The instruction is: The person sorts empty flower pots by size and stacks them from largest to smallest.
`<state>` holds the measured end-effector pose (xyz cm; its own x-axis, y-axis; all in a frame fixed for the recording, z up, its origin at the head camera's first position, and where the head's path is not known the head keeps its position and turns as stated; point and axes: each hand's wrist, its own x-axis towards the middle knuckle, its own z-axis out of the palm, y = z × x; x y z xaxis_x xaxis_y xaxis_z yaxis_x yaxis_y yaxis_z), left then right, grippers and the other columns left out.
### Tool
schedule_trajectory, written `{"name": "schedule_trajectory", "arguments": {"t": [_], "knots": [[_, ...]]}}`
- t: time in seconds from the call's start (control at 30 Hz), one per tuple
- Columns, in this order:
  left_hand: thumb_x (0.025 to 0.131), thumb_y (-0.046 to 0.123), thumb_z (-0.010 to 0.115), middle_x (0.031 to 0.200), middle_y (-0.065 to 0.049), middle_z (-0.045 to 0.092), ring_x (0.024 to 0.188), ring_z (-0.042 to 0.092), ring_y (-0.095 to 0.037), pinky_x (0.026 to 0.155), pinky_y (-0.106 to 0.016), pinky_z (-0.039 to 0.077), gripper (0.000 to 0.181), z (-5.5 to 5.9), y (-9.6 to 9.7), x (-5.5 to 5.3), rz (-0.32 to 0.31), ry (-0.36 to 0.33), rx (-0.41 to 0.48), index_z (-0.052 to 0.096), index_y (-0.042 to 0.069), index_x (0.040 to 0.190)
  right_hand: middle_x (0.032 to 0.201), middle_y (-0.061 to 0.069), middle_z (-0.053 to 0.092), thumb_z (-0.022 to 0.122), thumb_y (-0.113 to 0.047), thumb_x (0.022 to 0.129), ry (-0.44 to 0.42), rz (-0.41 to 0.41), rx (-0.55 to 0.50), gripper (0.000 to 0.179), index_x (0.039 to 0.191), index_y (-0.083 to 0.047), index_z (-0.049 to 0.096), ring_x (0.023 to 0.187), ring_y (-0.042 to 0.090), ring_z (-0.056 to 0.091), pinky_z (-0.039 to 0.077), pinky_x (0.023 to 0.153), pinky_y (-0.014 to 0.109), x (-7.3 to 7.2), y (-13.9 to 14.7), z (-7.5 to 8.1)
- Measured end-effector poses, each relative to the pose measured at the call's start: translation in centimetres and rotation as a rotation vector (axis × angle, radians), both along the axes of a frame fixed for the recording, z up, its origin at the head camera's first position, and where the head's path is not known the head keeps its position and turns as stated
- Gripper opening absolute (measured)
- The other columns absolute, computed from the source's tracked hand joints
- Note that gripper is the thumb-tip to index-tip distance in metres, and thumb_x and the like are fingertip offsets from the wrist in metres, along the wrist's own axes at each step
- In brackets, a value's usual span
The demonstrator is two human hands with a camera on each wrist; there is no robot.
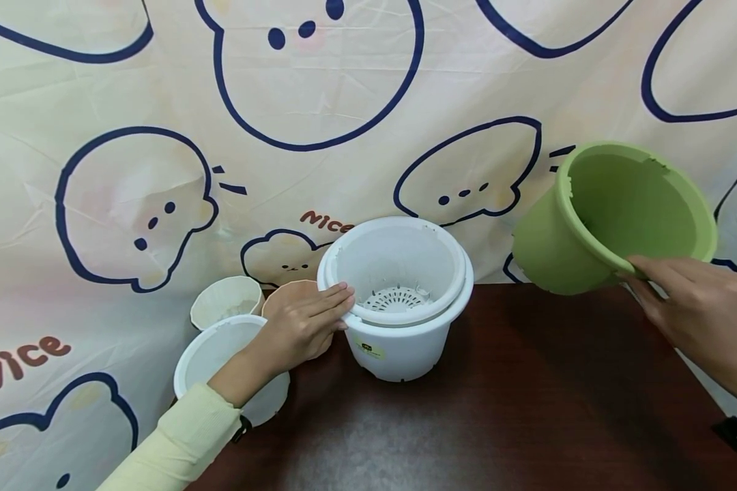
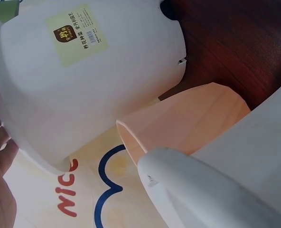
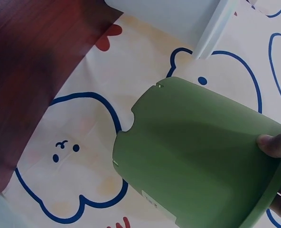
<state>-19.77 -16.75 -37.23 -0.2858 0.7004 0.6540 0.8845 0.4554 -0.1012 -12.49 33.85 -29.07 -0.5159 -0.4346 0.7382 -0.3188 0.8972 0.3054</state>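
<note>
Two white plastic plant pots [image 1: 399, 354] stand nested on the table, the inner one's rim slightly higher; a slotted base shows inside. My left hand [image 1: 301, 324] touches the left side of their rims with fairly straight fingers. In the left wrist view, fingertips [image 2: 5, 149] lie along the rim of the labelled white pot [image 2: 98, 80]. My right hand [image 1: 700, 314] grips the rim of a green plant pot [image 1: 546, 239], held tilted in the air at the right. In the right wrist view, the thumb [image 3: 276, 144] presses on the green pot's outer wall.
Left of the nested pots are another white pot [image 1: 199, 365], partly behind my left forearm, a cream pot [image 1: 218, 300] and an orange pot [image 1: 288, 293]. The dark wooden table [image 1: 528, 409] meets a cartoon-print cloth [image 1: 344, 177] at its back edge.
</note>
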Motion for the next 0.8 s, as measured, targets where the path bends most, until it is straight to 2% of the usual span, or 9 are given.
{"name": "schedule_trajectory", "arguments": {"t": [0.1, 0.37, 0.53, 0.8], "knots": [[0.078, 0.004, 0.086, 0.128, -0.017, 0.072, 0.120, 0.070, -0.031, 0.096, -0.041, 0.059, 0.053, -0.03, 0.00, -0.02, 0.001, 0.003, 0.000, 0.070, -0.002, 0.128, 0.088, 0.025, 0.074, 0.027, -0.049, 0.112, -0.001, 0.003, 0.020, 0.068, 0.109, 0.003, 0.071, 0.062, 0.038, 0.068, 0.054, 0.056, 0.056, -0.15, -0.17, 0.19], [0.081, 0.006, 0.084, 0.129, -0.017, 0.071, 0.121, 0.069, -0.031, 0.097, -0.041, 0.058, 0.050, 0.06, -0.04, 0.09, 0.008, -0.005, -0.005, 0.070, -0.002, 0.128, 0.091, 0.021, 0.075, 0.035, -0.045, 0.110, 0.022, 0.039, -0.017, 0.058, 0.107, -0.002, 0.073, 0.065, 0.038, 0.069, 0.053, 0.057, 0.055, -0.35, -0.48, 0.46], [0.082, 0.006, 0.083, 0.129, -0.017, 0.071, 0.121, 0.070, -0.031, 0.097, -0.041, 0.058, 0.048, 0.09, -0.05, 0.09, 0.005, 0.004, -0.002, 0.070, -0.002, 0.128, 0.084, 0.022, 0.074, 0.037, -0.044, 0.110, 0.052, 0.077, -0.052, 0.057, 0.101, -0.002, 0.074, 0.060, 0.038, 0.067, 0.050, 0.051, 0.056, -0.64, -0.83, 0.38], [0.080, 0.005, 0.084, 0.129, -0.017, 0.071, 0.121, 0.070, -0.031, 0.096, -0.040, 0.059, 0.050, 0.05, 0.02, 0.07, 0.007, 0.006, -0.004, 0.070, -0.003, 0.127, 0.080, 0.021, 0.074, 0.034, -0.041, 0.110, 0.017, 0.095, -0.028, 0.061, 0.101, 0.004, 0.074, 0.065, 0.037, 0.071, 0.054, 0.051, 0.056, -0.95, -1.05, 0.60]]}}
